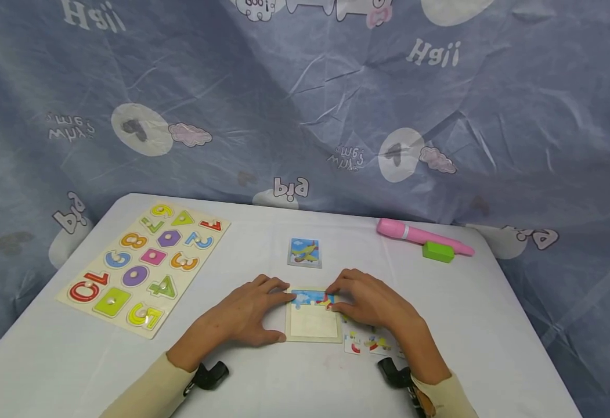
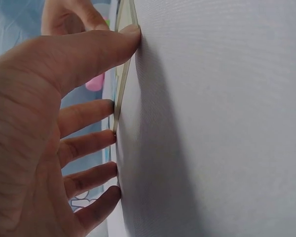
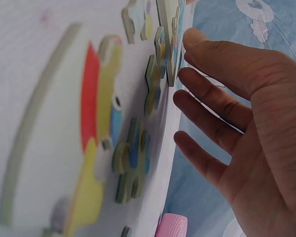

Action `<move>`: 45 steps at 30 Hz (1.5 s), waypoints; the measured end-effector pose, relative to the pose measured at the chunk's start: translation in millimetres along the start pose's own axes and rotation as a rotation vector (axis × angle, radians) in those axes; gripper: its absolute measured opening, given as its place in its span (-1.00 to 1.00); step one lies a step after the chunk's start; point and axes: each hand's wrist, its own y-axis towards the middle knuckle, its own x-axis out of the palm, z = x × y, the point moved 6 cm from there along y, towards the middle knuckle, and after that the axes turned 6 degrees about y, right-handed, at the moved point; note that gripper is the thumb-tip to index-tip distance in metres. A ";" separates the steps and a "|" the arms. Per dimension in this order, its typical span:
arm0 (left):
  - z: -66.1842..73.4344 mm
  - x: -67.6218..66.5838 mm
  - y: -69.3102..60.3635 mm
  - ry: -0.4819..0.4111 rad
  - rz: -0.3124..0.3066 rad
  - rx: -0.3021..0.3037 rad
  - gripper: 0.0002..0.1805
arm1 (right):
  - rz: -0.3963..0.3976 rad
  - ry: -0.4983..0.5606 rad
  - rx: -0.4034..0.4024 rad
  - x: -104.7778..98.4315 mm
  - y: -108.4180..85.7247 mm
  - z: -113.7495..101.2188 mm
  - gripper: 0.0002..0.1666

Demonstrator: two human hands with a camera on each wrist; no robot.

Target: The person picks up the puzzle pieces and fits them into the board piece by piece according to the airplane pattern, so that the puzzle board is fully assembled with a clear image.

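A square wooden puzzle tray [image 1: 312, 325] lies between my hands, with blue sky pieces [image 1: 305, 298] along its far row. My left hand [image 1: 247, 310] steadies the tray's left side, thumb by the near corner and extended fingers farther up. At the far right corner, my right hand [image 1: 370, 299] pinches a red and yellow puzzle piece [image 1: 325, 301] between thumb and index finger, inside the tray's rim. Loose puzzle pieces [image 1: 379, 345] lie right of the tray, partly hidden under the right hand; some pieces [image 3: 133, 160] loom large in the right wrist view.
Beyond the tray lies a small airplane picture card [image 1: 305, 253]. A number and shape board [image 1: 171, 309] covers the table's left side. At the back right, a green block [image 1: 438, 252] sits against a pink stick-like toy [image 1: 414, 235]. Patterned blue cloth [image 1: 305, 116] hangs behind.
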 end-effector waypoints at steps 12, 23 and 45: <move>-0.7 -1.9 -1.2 -0.027 0.021 0.000 -0.15 | 0.030 -0.017 -0.007 -3.8 -10.1 2.9 -0.66; -2.1 -1.2 -2.3 -0.036 0.026 0.004 -0.16 | 0.020 -0.010 0.029 -2.2 -16.9 8.3 -0.65; -1.6 -0.8 -2.0 -0.046 0.022 0.000 -0.17 | 0.009 0.014 0.066 -4.1 -32.5 14.9 -0.58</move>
